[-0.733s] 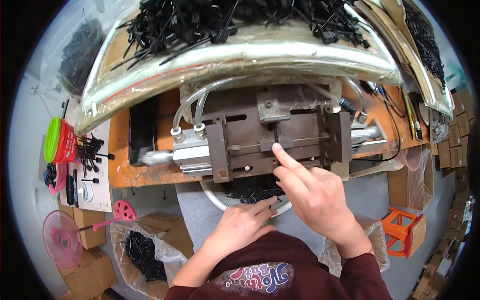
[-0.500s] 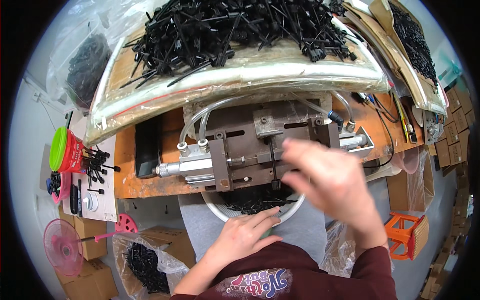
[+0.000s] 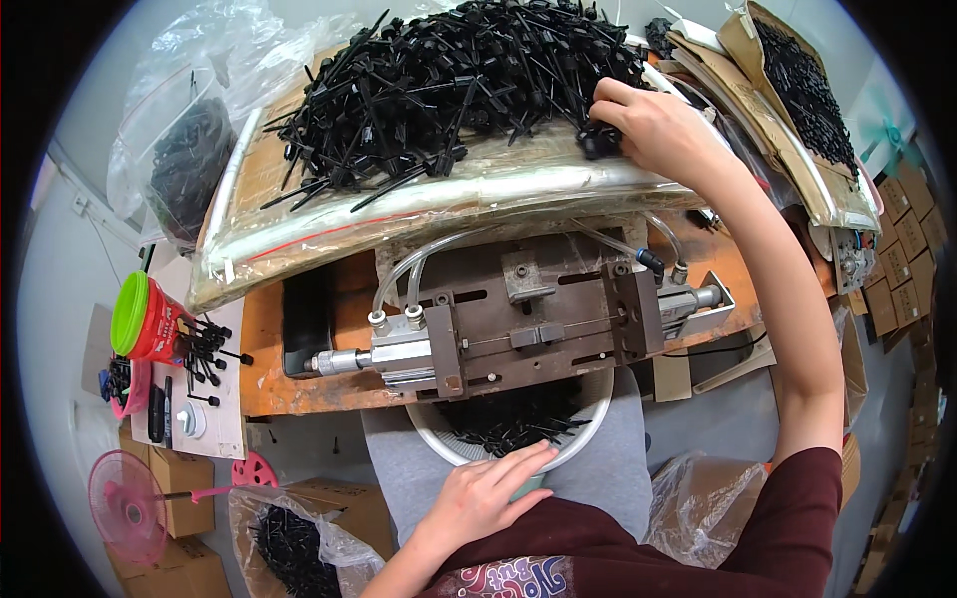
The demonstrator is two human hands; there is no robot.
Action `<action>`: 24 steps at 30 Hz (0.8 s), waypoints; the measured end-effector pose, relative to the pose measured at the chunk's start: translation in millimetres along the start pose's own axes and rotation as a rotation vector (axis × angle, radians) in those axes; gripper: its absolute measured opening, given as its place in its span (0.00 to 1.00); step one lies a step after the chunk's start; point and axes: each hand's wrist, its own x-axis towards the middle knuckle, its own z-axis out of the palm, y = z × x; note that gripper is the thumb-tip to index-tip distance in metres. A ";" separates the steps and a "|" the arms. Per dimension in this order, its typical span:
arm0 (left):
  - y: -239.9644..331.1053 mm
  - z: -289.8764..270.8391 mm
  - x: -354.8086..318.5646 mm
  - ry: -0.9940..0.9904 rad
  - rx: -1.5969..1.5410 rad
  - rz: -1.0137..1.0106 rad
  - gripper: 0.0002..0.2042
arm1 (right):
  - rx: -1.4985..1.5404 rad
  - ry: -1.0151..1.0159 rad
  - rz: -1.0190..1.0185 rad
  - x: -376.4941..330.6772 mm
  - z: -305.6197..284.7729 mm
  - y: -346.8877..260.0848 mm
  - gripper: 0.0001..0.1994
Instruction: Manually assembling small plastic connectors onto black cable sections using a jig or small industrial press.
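Observation:
My right hand (image 3: 653,130) reaches to the right end of a heaped pile of black plastic stemmed parts (image 3: 439,85). Its curled fingers close on black parts at the pile's edge; exactly how many is hidden. My left hand (image 3: 488,490) lies with fingers stretched out over the near rim of a white basket (image 3: 431,431), holding nothing. Inside the basket are many black thin pieces (image 3: 513,419). Between pile and basket sits a metal clamping fixture (image 3: 498,367), with a small grey block (image 3: 536,336) on its rods and no black part in it.
Air cylinders (image 3: 404,349) with clear tubes (image 3: 404,261) flank the fixture on an orange bench (image 3: 264,389). At left stand a red bucket with green rim (image 3: 150,317), loose black parts and a pink fan (image 3: 128,503). A carton of black parts (image 3: 807,90) stands at back right.
My right hand has moved from above the fixture up to the pile. The black stemmed part that stood in the fixture is gone from it. My left hand stays on the basket rim.

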 end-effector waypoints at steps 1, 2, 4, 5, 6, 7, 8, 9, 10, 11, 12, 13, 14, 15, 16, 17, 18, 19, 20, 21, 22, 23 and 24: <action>0.2 -0.3 -0.6 0.006 -0.003 0.002 0.25 | 0.072 0.019 0.001 3.6 -2.1 -6.3 0.13; 0.5 -0.8 -0.8 0.012 -0.006 0.005 0.25 | 0.143 0.037 0.002 6.1 -5.2 -12.0 0.11; 1.6 -1.4 -1.5 0.013 -0.007 0.004 0.25 | 0.251 0.044 0.022 12.3 -11.7 -22.9 0.10; 2.4 -2.6 -1.3 0.009 -0.003 0.001 0.25 | 0.247 0.032 0.006 16.6 -13.5 -26.0 0.10; 3.1 -3.6 -1.1 0.004 0.001 0.000 0.24 | 0.242 0.019 -0.008 19.4 -15.4 -28.7 0.11; 3.6 -3.8 -0.6 0.005 0.002 0.002 0.24 | 0.238 0.006 -0.022 21.6 -16.1 -31.1 0.11; 4.3 -3.5 0.2 0.006 0.004 0.003 0.23 | 0.213 0.014 -0.036 24.0 -15.5 -32.2 0.13; 4.9 -3.6 1.2 0.008 0.006 0.003 0.23 | 0.200 -0.015 -0.010 27.2 -15.7 -33.4 0.14; 5.8 -4.0 2.1 0.016 0.012 0.013 0.23 | 0.188 -0.044 0.015 30.3 -16.2 -34.7 0.14; 6.8 -4.5 2.8 0.025 0.018 0.022 0.22 | 0.175 -0.073 0.040 31.7 -16.2 -35.6 0.15; 7.5 -4.6 3.3 0.037 0.022 0.032 0.22 | 0.190 -0.035 0.024 30.9 -14.4 -35.0 0.15; 7.5 -4.5 3.1 0.039 0.021 0.032 0.21 | 0.205 0.003 0.009 28.3 -10.5 -33.7 0.15; 7.4 -4.2 2.5 0.041 0.020 0.032 0.21 | 0.220 0.041 -0.007 26.3 -7.6 -32.6 0.15; 7.4 -3.9 2.1 0.042 0.019 0.033 0.20 | 0.229 0.023 -0.017 25.3 -6.7 -30.7 0.15; 7.1 -3.8 1.8 0.036 0.019 0.035 0.20 | 0.239 0.005 -0.028 24.7 -5.9 -28.4 0.15; 6.8 -3.6 1.4 0.029 0.020 0.037 0.19 | 0.248 -0.013 -0.037 24.4 -5.9 -27.1 0.15; 6.2 -3.6 0.7 0.021 0.021 0.037 0.19 | 0.261 -0.031 -0.038 25.9 -8.9 -28.6 0.15; 5.4 -3.0 0.3 0.026 0.017 0.044 0.19 | 0.273 -0.049 -0.039 28.7 -14.6 -31.5 0.14; 4.6 -2.1 0.0 0.030 0.012 0.050 0.18 | 0.285 -0.068 -0.040 30.6 -17.8 -34.7 0.13; 4.3 -1.6 0.1 0.035 0.009 0.058 0.18 | 0.296 -0.045 -0.050 31.2 -18.5 -37.5 0.13; 4.6 -1.5 0.1 0.036 0.009 0.058 0.18 | 0.307 -0.022 -0.060 31.5 -19.0 -40.3 0.13; 5.1 -1.5 0.2 0.037 0.010 0.059 0.18 | 0.318 0.000 -0.071 32.4 -19.1 -42.4 0.13; 5.5 -1.8 0.4 0.038 0.011 0.060 0.18 | 0.335 0.001 -0.066 33.7 -19.0 -43.7 0.12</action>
